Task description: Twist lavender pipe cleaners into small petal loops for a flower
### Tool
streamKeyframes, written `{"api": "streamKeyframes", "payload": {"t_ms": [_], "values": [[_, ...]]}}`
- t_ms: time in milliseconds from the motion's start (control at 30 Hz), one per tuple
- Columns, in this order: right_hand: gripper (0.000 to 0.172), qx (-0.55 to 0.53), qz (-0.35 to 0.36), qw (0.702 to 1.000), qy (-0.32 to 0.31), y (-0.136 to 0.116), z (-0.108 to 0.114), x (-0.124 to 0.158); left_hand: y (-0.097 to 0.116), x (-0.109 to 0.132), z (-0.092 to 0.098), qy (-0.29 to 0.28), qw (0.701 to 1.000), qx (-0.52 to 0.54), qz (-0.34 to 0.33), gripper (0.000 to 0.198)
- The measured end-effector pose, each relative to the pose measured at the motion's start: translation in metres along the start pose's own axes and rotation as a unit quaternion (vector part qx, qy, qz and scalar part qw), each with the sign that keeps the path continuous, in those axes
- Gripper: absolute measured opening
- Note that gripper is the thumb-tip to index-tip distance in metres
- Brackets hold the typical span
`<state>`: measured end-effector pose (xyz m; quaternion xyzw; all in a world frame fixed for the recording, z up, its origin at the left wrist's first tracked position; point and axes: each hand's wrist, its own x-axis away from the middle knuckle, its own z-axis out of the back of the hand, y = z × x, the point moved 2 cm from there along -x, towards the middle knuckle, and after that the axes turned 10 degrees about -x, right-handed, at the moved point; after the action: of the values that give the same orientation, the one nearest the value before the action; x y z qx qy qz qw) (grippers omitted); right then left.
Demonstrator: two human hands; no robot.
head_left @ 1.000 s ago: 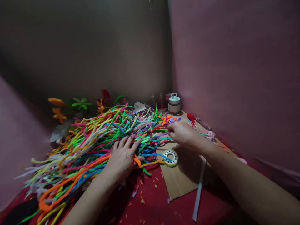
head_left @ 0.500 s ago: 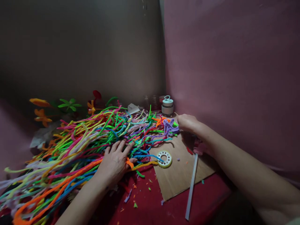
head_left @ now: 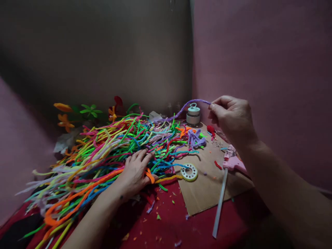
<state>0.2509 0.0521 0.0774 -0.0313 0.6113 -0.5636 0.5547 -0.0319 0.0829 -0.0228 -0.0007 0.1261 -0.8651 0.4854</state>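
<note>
A big heap of coloured pipe cleaners (head_left: 103,155) covers the left and middle of the red surface. My left hand (head_left: 136,171) lies flat on the heap's near edge, fingers stretched out, pressing it down. My right hand (head_left: 232,119) is raised at the right, its fingers pinched on the end of a purple pipe cleaner (head_left: 186,106) that arcs from the heap up to the hand.
A brown cardboard sheet (head_left: 207,190) lies at the right with a tape roll (head_left: 189,172), a pink glue gun (head_left: 233,162) and a white stick (head_left: 220,205). A small round container (head_left: 193,114) stands in the corner. Pipe-cleaner flowers (head_left: 88,112) are behind the heap. Walls close in behind and right.
My right hand has lifted from the heap's far edge and drawn a purple pipe cleaner up and to the right. My left hand stays pressed on the heap.
</note>
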Motion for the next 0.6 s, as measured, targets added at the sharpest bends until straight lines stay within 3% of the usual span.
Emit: {"api": "streamKeyframes", "payload": {"t_ms": [100,167,333,400,467,600], "values": [[0.014,-0.19,-0.059,0.98,-0.024,-0.006,-0.009,0.007,-0.005,0.009,0.02,-0.02,0.997,0.068,-0.012,0.072],[0.011,-0.256,-0.097,0.96,-0.054,-0.009,-0.023,0.014,-0.011,0.019,0.04,-0.013,0.99,0.137,-0.02,0.067],[0.008,-0.358,-0.184,0.9,-0.169,-0.019,-0.076,0.035,-0.035,0.051,0.077,-0.028,0.969,0.23,0.089,0.044],[0.009,-0.368,-0.194,0.886,-0.204,-0.023,-0.099,0.043,-0.037,0.061,0.082,-0.046,0.957,0.274,0.084,0.037],[0.011,-0.34,-0.183,0.894,-0.228,-0.026,-0.12,0.05,-0.036,0.067,0.084,-0.028,0.943,0.319,0.093,0.031],[0.02,-0.19,-0.13,0.931,-0.284,-0.024,-0.152,0.066,-0.032,0.067,0.08,0.093,0.911,0.365,0.169,0.028]]}}
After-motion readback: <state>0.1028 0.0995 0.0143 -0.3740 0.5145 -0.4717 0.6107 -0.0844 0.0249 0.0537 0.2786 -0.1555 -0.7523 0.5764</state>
